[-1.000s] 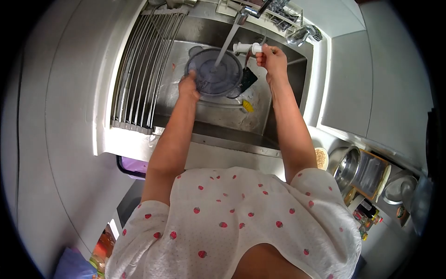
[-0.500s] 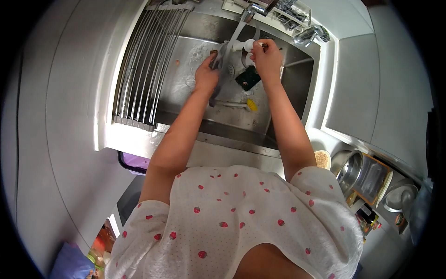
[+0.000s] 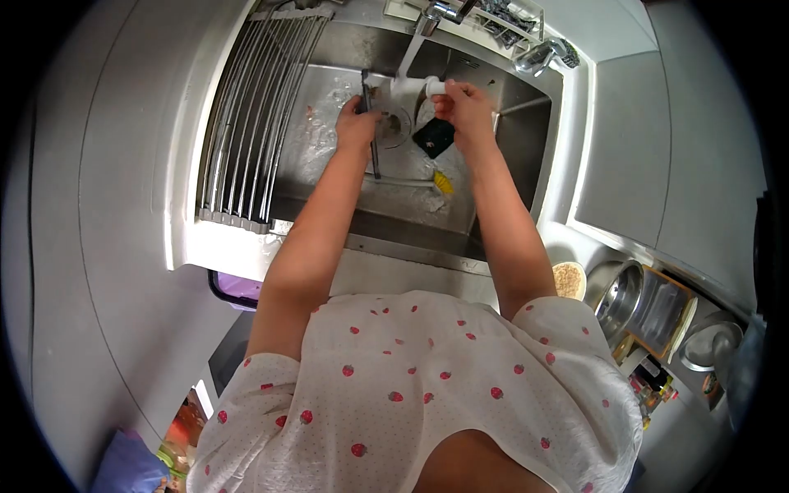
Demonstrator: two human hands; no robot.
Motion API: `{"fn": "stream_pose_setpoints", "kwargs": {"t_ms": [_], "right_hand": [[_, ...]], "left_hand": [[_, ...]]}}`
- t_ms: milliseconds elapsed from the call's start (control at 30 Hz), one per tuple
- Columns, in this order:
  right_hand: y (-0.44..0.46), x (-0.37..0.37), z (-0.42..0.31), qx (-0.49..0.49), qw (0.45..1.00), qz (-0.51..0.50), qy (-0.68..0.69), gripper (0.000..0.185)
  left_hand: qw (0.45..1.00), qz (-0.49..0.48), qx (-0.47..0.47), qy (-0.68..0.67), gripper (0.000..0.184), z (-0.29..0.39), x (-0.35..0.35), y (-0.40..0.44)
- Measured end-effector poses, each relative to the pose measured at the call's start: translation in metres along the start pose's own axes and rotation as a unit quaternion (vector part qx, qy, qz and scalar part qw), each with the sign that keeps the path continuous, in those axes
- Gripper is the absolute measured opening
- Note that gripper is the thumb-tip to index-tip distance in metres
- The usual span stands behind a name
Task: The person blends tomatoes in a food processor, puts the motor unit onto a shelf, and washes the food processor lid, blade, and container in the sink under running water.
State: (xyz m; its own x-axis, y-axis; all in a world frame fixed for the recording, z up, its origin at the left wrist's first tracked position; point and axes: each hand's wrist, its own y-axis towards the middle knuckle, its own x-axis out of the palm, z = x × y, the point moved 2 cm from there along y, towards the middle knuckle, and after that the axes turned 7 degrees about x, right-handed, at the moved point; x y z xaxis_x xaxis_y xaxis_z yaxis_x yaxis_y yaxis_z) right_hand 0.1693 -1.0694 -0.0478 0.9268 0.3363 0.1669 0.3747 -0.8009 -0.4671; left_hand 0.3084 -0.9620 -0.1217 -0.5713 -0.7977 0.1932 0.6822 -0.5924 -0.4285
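My left hand [image 3: 358, 127] is closed around a thin, dark, flat piece [image 3: 375, 160] seen nearly edge-on; its kind is unclear. It stands upright over the sink's left half. My right hand [image 3: 467, 112] pinches a white plastic piece [image 3: 434, 87] with a round flange, level with the running water [image 3: 406, 62]. What lies inside the right fingers is partly hidden. Below that hand, a dark green scouring pad [image 3: 434, 138] rests on the sink floor beside the drain [image 3: 394, 125]. A white-handled brush with a yellow head [image 3: 443, 182] lies nearer to me.
The steel sink [image 3: 329, 185] has a roll-up drying rack [image 3: 259, 115] across its left side. The faucet [image 3: 440, 15] is at the back, near a wire caddy [image 3: 522, 29]. Right of me stand a bowl of grainy food [image 3: 568, 280] and a steel bowl [image 3: 622, 300].
The flat piece in my left hand has turned more edge-on and moved slightly left. My right hand has shifted slightly down and left with the white piece. Water still runs.
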Motion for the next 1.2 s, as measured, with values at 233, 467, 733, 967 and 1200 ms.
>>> {"fn": "stream_pose_setpoints", "kwargs": {"t_ms": [233, 467, 733, 967, 1200], "right_hand": [[0.017, -0.001, 0.049, 0.168, 0.975, 0.005, 0.144, 0.019], [0.032, -0.008, 0.056, 0.064, 0.994, 0.086, -0.022, 0.019], [0.054, -0.008, 0.082, -0.030, 0.935, 0.101, -0.338, 0.019], [0.049, 0.013, 0.092, -0.155, 0.847, 0.079, -0.502, 0.024], [0.045, 0.017, 0.093, -0.152, 0.835, 0.035, -0.528, 0.028]], "left_hand": [[0.992, 0.090, -0.013, -0.089, 0.063, -0.003, -0.026, -0.030], [0.984, 0.136, 0.084, -0.082, 0.055, 0.022, -0.049, -0.046], [0.983, 0.122, 0.101, -0.092, 0.051, 0.031, -0.058, -0.051], [0.987, 0.113, 0.075, -0.089, 0.046, 0.037, -0.053, -0.060], [0.979, 0.076, 0.055, -0.180, 0.031, 0.036, -0.044, -0.061]]}}
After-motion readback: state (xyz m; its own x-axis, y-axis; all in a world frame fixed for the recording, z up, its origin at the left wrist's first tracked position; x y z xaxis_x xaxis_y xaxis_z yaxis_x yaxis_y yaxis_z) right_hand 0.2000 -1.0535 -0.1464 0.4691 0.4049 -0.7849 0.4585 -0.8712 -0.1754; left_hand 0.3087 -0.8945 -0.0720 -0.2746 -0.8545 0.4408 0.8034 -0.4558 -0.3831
